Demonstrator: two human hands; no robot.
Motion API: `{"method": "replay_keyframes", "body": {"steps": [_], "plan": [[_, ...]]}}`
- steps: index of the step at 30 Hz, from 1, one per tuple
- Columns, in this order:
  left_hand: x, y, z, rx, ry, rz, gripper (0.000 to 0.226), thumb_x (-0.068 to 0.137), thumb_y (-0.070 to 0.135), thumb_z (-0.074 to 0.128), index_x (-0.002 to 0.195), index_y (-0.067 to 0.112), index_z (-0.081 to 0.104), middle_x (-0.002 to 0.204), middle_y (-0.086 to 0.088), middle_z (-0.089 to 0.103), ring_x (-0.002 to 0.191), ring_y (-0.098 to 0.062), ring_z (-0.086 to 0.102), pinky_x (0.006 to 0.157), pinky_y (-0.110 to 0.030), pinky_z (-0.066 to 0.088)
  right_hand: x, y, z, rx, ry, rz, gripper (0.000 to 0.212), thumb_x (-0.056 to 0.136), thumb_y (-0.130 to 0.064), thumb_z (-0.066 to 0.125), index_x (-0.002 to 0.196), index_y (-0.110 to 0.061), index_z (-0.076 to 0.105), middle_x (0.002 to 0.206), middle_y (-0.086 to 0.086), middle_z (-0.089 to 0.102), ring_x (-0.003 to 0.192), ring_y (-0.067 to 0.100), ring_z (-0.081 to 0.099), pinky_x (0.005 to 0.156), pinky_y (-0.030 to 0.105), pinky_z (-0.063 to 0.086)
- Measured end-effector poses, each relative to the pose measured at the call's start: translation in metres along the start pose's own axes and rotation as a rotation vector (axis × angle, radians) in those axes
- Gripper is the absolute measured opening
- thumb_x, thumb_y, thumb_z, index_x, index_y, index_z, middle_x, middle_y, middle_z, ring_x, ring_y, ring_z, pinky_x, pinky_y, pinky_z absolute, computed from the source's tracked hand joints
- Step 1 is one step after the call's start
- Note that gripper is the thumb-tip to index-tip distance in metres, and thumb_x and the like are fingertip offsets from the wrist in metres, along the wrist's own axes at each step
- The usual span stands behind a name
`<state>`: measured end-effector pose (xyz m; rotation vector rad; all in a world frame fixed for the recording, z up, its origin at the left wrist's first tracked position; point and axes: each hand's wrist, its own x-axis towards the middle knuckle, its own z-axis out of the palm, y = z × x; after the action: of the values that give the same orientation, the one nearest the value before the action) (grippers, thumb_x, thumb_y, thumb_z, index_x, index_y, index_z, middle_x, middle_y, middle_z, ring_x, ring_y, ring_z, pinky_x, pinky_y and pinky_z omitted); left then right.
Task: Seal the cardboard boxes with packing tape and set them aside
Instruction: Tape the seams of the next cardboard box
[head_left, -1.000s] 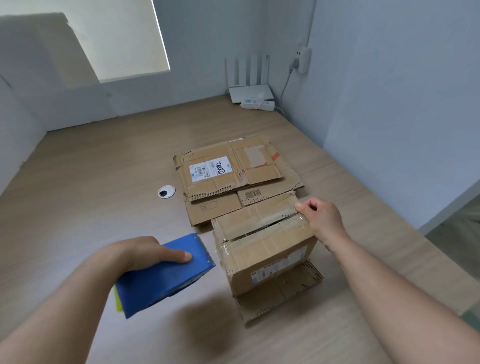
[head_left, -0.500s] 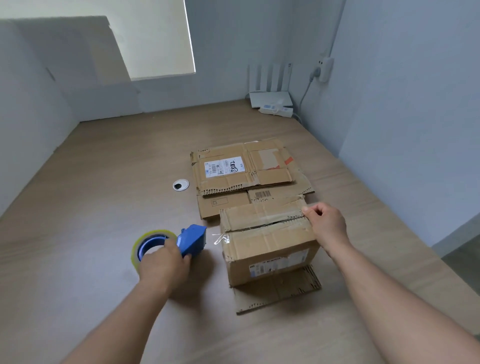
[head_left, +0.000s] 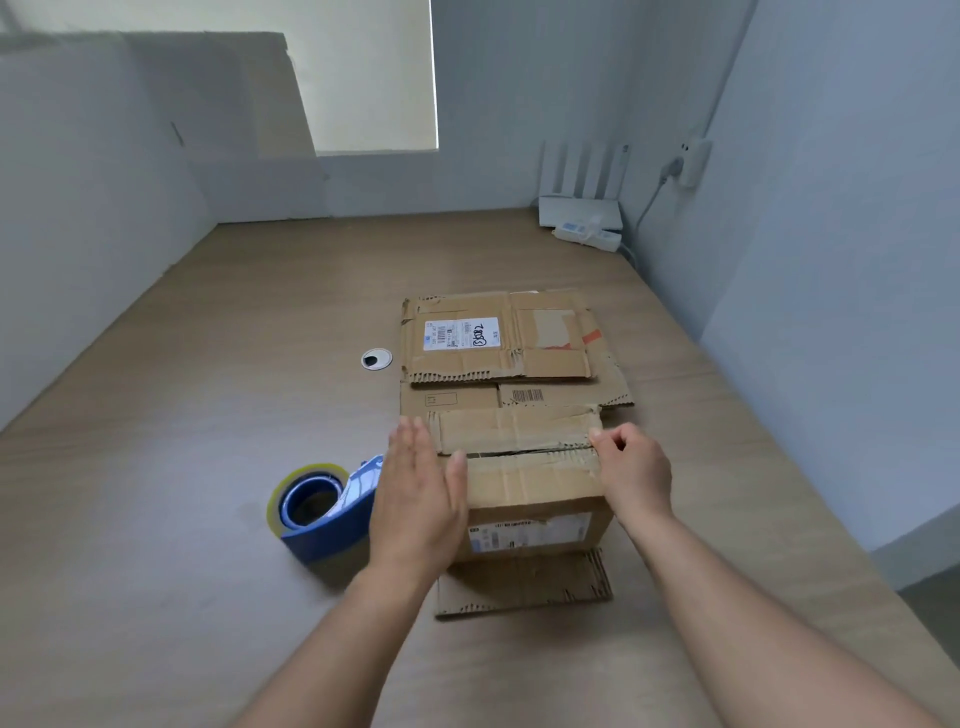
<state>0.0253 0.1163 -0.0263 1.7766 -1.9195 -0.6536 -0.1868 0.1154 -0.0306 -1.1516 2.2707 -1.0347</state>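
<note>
So the tape dispenser (head_left: 322, 512) is out of the left hand (head_left: 415, 493) now, no longer gripped like half a second back. It sits on the counter (head_left: 156, 415) just left of the box (head_left: 524, 478). That left hand is flat, fingers straight, against the box's left side, while the right hand (head_left: 631, 475) pinches the right end of the top seam. The box is mid-counter, nearer the right edge, in front of the flattened cardboard (head_left: 493, 338). My guess: the strip's laid, smoothing comes next, then it gets set aside.
</note>
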Motion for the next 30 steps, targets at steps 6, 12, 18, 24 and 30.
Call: {"method": "replay_keyframes", "body": {"steps": [6, 12, 18, 24, 30], "plan": [[0.024, 0.014, 0.017, -0.129, -0.105, -0.357, 0.060, 0.101, 0.048, 0.022, 0.142, 0.006, 0.033, 0.135, -0.018, 0.051, 0.122, -0.034, 0.049, 0.098, -0.040, 0.039, 0.004, 0.003, 0.000, -0.023, -0.031, -0.024, 0.026, 0.098, -0.031, 0.051, 0.083, -0.012, 0.059, 0.084, 0.004, 0.061, 0.069, 0.013, 0.049, 0.051, 0.022, 0.029], [0.034, 0.024, 0.020, 0.028, -0.075, -0.488, 0.085, 0.078, 0.083, 0.031, 0.110, 0.009, 0.059, 0.104, -0.009, 0.062, 0.089, -0.025, 0.054, 0.071, -0.033, 0.045, -0.004, -0.009, 0.006, -0.310, -0.130, 0.027, 0.078, 0.078, -0.079, 0.042, 0.116, -0.012, 0.050, 0.114, 0.006, 0.055, 0.105, 0.024, 0.054, 0.076, 0.031, 0.043], [0.039, 0.022, 0.028, 0.067, 0.013, -0.527, 0.067, 0.089, 0.070, 0.032, 0.106, 0.011, 0.059, 0.100, -0.009, 0.064, 0.091, -0.028, 0.060, 0.080, -0.038, 0.052, 0.004, -0.009, 0.015, -0.179, -0.120, 0.034, 0.057, 0.082, -0.058, 0.061, 0.111, -0.010, 0.052, 0.111, 0.006, 0.056, 0.098, 0.021, 0.054, 0.080, 0.034, 0.048], [0.038, 0.019, 0.028, -0.027, 0.042, -0.558, 0.062, 0.101, 0.048, 0.015, 0.123, 0.009, 0.058, 0.125, -0.015, 0.059, 0.114, -0.033, 0.053, 0.091, -0.040, 0.041, 0.006, 0.000, 0.014, 0.081, -0.105, -0.014, 0.034, 0.095, -0.039, 0.052, 0.075, -0.012, 0.055, 0.074, 0.002, 0.058, 0.069, 0.016, 0.052, 0.055, 0.027, 0.039], [0.007, 0.002, -0.001, -0.462, -0.215, -0.420, 0.060, 0.100, 0.037, 0.038, 0.150, 0.043, 0.005, 0.135, -0.001, 0.047, 0.105, -0.031, 0.062, 0.084, -0.042, 0.053, 0.030, 0.001, 0.004, -0.027, -0.201, -0.051, 0.044, 0.094, -0.052, 0.046, 0.071, -0.015, 0.053, 0.072, 0.000, 0.058, 0.070, 0.019, 0.054, 0.060, 0.034, 0.042]]}}
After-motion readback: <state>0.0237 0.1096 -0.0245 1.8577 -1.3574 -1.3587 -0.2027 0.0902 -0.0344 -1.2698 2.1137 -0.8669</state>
